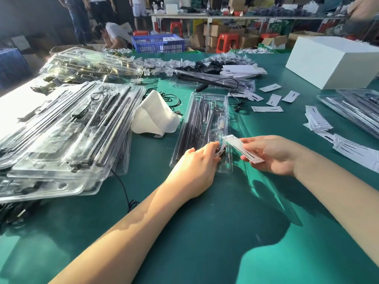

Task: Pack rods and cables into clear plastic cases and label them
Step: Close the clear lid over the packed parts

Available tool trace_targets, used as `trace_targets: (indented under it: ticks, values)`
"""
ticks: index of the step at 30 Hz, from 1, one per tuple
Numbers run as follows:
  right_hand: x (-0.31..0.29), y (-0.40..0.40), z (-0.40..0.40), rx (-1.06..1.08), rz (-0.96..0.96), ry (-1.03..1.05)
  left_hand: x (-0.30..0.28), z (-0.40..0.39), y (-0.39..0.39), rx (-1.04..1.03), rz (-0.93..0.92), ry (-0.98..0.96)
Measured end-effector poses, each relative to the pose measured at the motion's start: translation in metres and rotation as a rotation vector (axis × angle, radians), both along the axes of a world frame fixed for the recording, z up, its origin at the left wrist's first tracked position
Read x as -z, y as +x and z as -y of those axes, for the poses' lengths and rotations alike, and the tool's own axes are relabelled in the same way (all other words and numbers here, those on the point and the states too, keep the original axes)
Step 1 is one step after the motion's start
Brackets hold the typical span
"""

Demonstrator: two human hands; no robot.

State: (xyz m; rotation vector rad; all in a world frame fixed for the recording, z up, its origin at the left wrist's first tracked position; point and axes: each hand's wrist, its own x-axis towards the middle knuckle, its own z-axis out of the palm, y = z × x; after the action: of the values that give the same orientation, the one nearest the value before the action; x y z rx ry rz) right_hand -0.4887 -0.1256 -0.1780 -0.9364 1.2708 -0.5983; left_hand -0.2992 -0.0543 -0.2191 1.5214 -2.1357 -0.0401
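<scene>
- Green cloth covers the table (205,232), and sun falls across it in bright patches.
- A clear plastic case (202,128) lies flat in the middle of the table, long and thin, pointing away from the person.
- Dark rods (194,124) lie side by side inside the case, and a thin cable (218,111) sits next to them in there.
- The left hand (194,171) rests on the near end of the case, with its fingers curled down onto the plastic. I cannot tell if it grips anything.
- The right hand (272,154) pinches a white label (244,149) between thumb and fingers.
- The far tip of the label touches the right edge of the case, close to the left hand's fingers.
- A big pile of filled clear cases (67,128) sits on the left side of the table.
- A crumpled white cloth (153,117) lies between that pile and the middle case.
- More white labels (317,119) lie in stacks and loose bits on the right.
- A white box (334,60) stands at the far right of the table.
- A loose black cable (217,84) lies just behind the middle case.
</scene>
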Motion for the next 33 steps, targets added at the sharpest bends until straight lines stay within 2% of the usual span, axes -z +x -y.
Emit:
trace_targets:
  ticks: [5, 9, 14, 22, 26, 30, 33]
  values:
    - [-0.004, -0.018, -0.009, -0.275, -0.131, -0.041, 0.000, -0.001, -0.001, 0.009, -0.016, 0.004]
    - [-0.005, -0.008, -0.008, -0.355, -0.194, -0.067, 0.001, 0.000, 0.000, 0.008, -0.028, -0.005]
    - [-0.004, 0.014, 0.003, -0.168, -0.108, -0.098, 0.002, 0.000, 0.002, 0.039, 0.041, -0.057]
    - [0.007, 0.044, 0.005, 0.186, 0.047, -0.033, 0.005, 0.002, 0.002, 0.051, 0.024, -0.035]
    - [0.007, 0.056, 0.004, 0.140, 0.076, 0.007, 0.004, 0.001, 0.002, 0.030, 0.022, -0.071]
    - [0.001, 0.050, -0.001, 0.093, 0.295, 0.109, 0.005, 0.001, 0.001, 0.057, 0.026, -0.058]
    - [-0.001, 0.050, -0.005, 0.135, 0.379, 0.111, 0.005, 0.002, 0.001, 0.055, 0.025, -0.058]
